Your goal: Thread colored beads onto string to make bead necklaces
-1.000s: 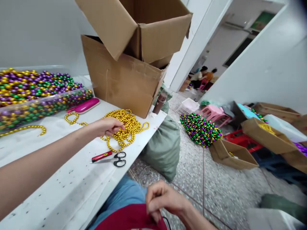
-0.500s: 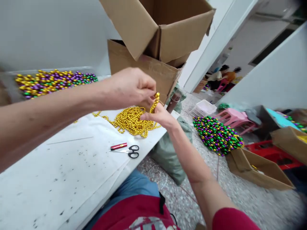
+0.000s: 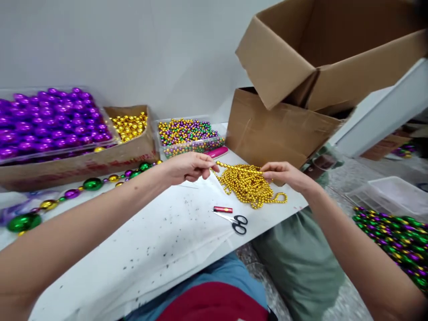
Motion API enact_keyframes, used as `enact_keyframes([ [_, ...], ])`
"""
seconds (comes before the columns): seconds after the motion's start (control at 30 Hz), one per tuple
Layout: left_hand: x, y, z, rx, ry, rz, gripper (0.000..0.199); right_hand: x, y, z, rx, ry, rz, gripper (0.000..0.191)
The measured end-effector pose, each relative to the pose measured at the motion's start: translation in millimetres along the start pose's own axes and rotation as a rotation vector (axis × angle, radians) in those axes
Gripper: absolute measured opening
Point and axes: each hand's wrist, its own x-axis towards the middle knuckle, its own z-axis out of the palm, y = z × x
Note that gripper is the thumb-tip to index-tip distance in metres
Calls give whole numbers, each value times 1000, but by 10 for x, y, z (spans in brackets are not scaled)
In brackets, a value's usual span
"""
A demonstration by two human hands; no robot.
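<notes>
My left hand (image 3: 192, 168) pinches one end of a gold bead string (image 3: 238, 168), which stretches level across to my right hand (image 3: 284, 174). The fingers of my right hand are closed on the other part of that string. Just beneath it, a tangled heap of gold bead strings (image 3: 252, 189) lies on the white table. In front of the heap are black-handled scissors (image 3: 239, 224) and a small red lighter-like stick (image 3: 223, 209). Behind my left hand lies a pink object (image 3: 217, 153), partly hidden.
At the back stand a tray of purple balls (image 3: 50, 118), a carton of gold balls (image 3: 130, 127) and a clear bin of mixed beads (image 3: 187, 133). Open cardboard boxes (image 3: 277, 129) rise behind the heap. A large-bead garland (image 3: 92, 183) lies left. Bead strings (image 3: 394, 245) pile on the floor right.
My hands have moved apart, and the gold bead string is now drawn out between them. The view has turned left, bringing the purple balls and garland into sight.
</notes>
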Motion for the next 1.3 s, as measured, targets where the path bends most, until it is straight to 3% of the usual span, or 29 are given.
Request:
enact_keyframes([
  [0.23, -249, -22, -75, -98, 24, -9, 12, 66, -198, 76, -99, -82, -33, 27],
  [0.37, -381, 27, -21, -131, -11, 14, 12, 77, -235, 92, -190, -101, -72, 36],
  [0.47, -393, 24, 55, -220, 6, 44, 10, 35, -248, 189, -447, 21, -171, 31],
  [0.53, -349, 5, 121, -294, 47, 67, 9, -28, -313, 347, -482, 162, -199, 20],
  [0.63, -246, -23, 236, -400, 91, 89, 10, -141, -502, 767, -131, 224, -159, 14],
  [0.8, -142, -21, 365, -506, 100, 152, 16, -306, -655, 1741, 600, -63, -165, 37],
  [0.9, -169, -23, 311, -529, 137, 164, 16, -530, -455, 2101, 809, -250, -75, 19],
  [0.97, -214, -56, 212, -536, 183, 155, 15, -781, -212, 2135, 820, -237, 51, 24],
  [1.13, -387, -318, -43, -330, 196, 63, 10, -1698, 610, 1796, 553, -148, 384, 34],
  [1.23, -572, -559, -44, 39, 262, 3, 17, -2329, 1139, 1604, 399, -162, 576, 43],
  [1.3, -734, -716, 23, 363, 361, -7, 20, -2649, 1419, 1505, 293, -259, 701, 44],
])
